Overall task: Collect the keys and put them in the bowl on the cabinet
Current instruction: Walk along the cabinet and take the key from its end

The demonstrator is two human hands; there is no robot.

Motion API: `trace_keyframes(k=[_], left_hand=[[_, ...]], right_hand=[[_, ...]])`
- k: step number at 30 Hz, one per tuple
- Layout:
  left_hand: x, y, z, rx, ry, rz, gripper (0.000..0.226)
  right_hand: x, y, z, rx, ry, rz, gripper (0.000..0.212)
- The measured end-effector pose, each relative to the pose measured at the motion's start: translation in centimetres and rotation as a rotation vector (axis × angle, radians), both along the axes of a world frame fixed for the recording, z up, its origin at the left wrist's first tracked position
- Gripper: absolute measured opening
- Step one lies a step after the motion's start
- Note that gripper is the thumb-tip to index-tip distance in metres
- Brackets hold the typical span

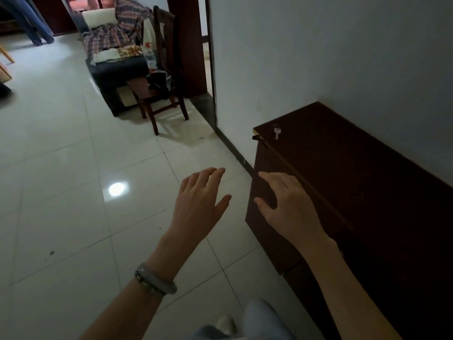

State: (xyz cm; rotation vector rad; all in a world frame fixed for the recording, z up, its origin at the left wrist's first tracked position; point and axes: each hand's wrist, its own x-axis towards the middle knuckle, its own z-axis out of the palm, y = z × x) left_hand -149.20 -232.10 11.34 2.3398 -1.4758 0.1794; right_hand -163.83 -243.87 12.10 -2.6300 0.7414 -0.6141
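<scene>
We have both hands out in front of us, palms down and holding nothing. Our left hand (199, 204) hangs over the pale tiled floor (73, 168), its fingers (208, 177) loosely spread and its wrist ringed by a bracelet (157, 282). Our right hand (289, 204) is raised in front of the dark cabinet (367, 192), fingers fanned wide near its front top edge; whether they touch the wood we cannot tell. A single silver key (277, 132) lies flat on the cabinet top, close to the far left corner and just inside the front edge, well apart from both hands. The cabinet stands against the white wall (318, 57), beside the doorway edge. To our left the floor lies open and wide, up to a wooden chair (159, 94) and a cluttered sofa (115, 57) farther back.
</scene>
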Motion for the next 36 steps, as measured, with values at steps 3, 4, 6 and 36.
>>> trace_keyframes(k=[3, 4, 6, 36], left_hand=[[3.2, -1.8, -0.3, -0.002, 0.009, 0.000, 0.057], [4.2, -2.5, -0.4, -0.002, 0.015, 0.000, 0.057], [6.2, -4.2, -0.7, -0.007, 0.025, -0.008, 0.057], [26.9, -40.4, -2.6, 0.114, 0.067, -0.775, 0.054]], right_hand=[[3.3, -1.7, -0.1, 0.000, -0.004, 0.002, 0.052], [4.5, -2.4, -0.2, 0.001, -0.005, 0.004, 0.053], [6.9, -3.9, -0.6, 0.006, 0.001, 0.003, 0.053], [22.5, -27.9, -3.3, 0.111, 0.036, -0.739, 0.050]])
